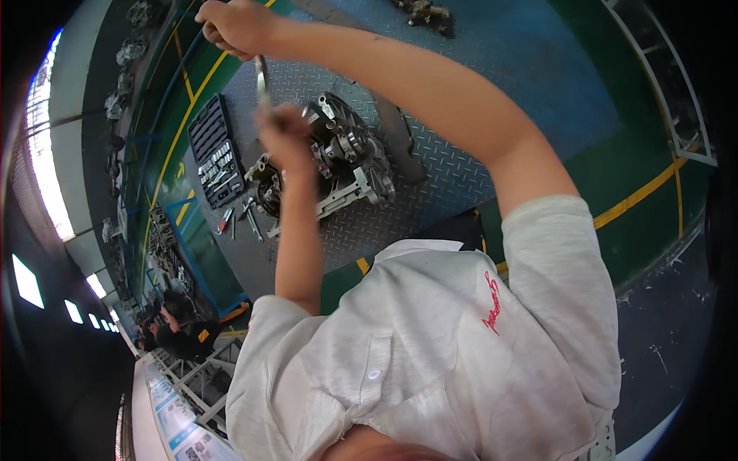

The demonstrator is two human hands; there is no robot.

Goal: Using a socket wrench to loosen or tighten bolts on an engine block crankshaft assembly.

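A partly opened engine block (338, 157), with crankshaft and metal lobes showing, sits on the diamond-plate table. My left hand (287, 134), blurred by motion, is closed at the lower end of a silver wrench (262, 81), right over the block's left side. Farther up and to the left, my right hand (240, 29) makes a fist around the wrench's upper end. The tool slants between both hands; its working end is hidden behind my left hand and the blur. My right arm stretches across the table above the engine.
An open socket set case (215, 150) lies left of the engine. Beside it are loose hand tools (250, 219) and a red-handled tool (225, 220). A dark metal strip (401, 138) lies right of the block, and a metal part (427, 15) rests at the far edge. Another person (184, 338) is at lower left.
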